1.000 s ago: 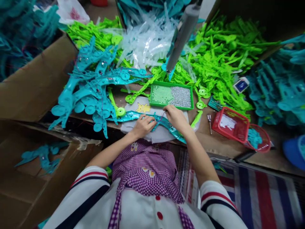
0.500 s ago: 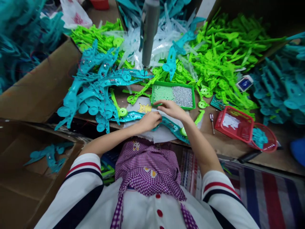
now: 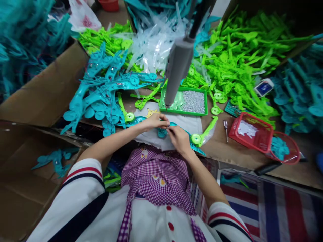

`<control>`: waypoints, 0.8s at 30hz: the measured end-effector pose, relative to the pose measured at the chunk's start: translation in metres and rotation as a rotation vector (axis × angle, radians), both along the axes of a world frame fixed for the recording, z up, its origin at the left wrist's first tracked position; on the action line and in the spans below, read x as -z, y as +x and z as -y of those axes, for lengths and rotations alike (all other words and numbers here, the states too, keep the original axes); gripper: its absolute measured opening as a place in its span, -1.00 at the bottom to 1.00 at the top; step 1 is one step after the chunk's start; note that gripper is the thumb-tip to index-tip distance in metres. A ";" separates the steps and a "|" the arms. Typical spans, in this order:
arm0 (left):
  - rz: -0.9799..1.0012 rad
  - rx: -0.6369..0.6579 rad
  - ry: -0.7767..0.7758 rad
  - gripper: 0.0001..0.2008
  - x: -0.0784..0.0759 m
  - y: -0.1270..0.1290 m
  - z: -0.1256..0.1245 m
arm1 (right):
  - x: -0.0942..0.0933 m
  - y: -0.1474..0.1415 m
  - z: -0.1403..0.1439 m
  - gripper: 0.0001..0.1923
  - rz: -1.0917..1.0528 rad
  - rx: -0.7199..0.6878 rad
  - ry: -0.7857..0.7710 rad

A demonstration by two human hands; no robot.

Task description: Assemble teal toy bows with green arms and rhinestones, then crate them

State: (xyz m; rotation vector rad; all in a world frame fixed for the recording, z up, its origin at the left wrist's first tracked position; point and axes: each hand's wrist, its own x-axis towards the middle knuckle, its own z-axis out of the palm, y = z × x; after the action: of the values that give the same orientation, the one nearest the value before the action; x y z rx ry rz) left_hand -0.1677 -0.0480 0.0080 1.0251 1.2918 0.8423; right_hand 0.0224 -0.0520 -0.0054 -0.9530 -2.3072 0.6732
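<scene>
left hand (image 3: pixel 155 121) and right hand (image 3: pixel 179 138): fingertips meeting, whether pinching anything cannot tell | teal part (image 3: pixel 162 133): beneath fingers | green tray (image 3: pixel 206 106): just beyond fingers, silver bits (image 3: pixel 193 102) in its right half | red basket (image 3: pixel 247 142): right of fingers, white pieces (image 3: pixel 246 129) inside | round basket (image 3: pixel 293 155): farther right, teal pieces (image 3: pixel 279 148) inside | carton (image 3: pixel 20 201): left of them, loose teal parts (image 3: pixel 57 161) inside

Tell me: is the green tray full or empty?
The green tray is partly full: silvery pieces cover its right side; the left is mostly bare.
</scene>
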 end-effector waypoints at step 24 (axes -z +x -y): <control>-0.319 -0.462 0.427 -0.89 0.040 0.046 0.040 | 0.001 0.001 -0.052 -0.71 0.371 -0.148 0.210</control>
State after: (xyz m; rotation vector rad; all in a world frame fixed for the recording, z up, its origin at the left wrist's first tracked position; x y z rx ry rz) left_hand -0.1220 -0.0876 -0.0320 1.2502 1.7005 1.3911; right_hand 0.0231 0.0003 -0.0060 -0.8723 -2.7305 0.3184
